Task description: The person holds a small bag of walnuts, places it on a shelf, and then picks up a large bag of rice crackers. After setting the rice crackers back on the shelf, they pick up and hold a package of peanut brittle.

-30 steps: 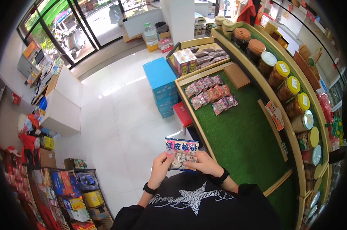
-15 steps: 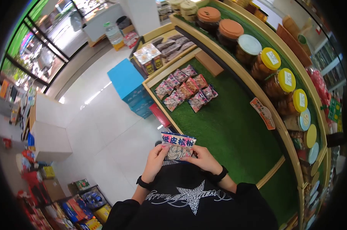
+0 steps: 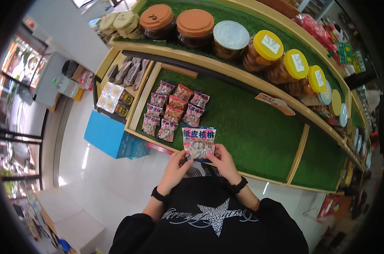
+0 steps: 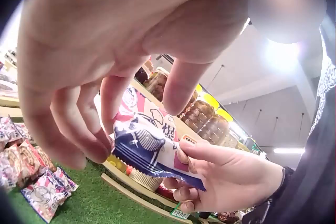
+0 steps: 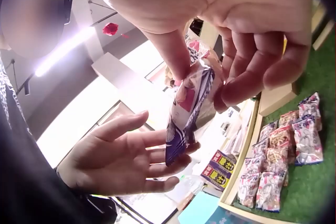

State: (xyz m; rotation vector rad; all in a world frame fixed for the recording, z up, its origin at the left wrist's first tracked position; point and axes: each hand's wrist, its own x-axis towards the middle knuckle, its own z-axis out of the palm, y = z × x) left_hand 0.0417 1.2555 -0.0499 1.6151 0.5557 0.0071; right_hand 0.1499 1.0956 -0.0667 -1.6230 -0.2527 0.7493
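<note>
A small printed bag of paper-shell walnuts [image 3: 199,139], pink and cream with a dark blue edge, is held upright in front of the chest. My right hand [image 3: 227,164] pinches its right side between thumb and fingers. On the other side is my left hand [image 3: 173,170]; in the right wrist view its fingers [image 5: 160,157] stretch out fairly straight behind the bag's lower end, with the thumb spread away. Similar walnut bags [image 3: 159,100] lie in rows on the green turf shelf [image 3: 247,139], just beyond the held bag. Among them are several redder bags [image 3: 173,114].
Large lidded jars [image 3: 266,48] line the raised tier behind the shelf. An orange sign [image 3: 275,104] stands along the divider. To the left are dark packets [image 3: 131,73], a boxed carton [image 3: 111,97] and stacked blue boxes [image 3: 105,133] on the floor.
The head view has swung to the right, so the turf shelf now lies straight ahead across the view. The walnut bag stays before the chest with both hands at it.
</note>
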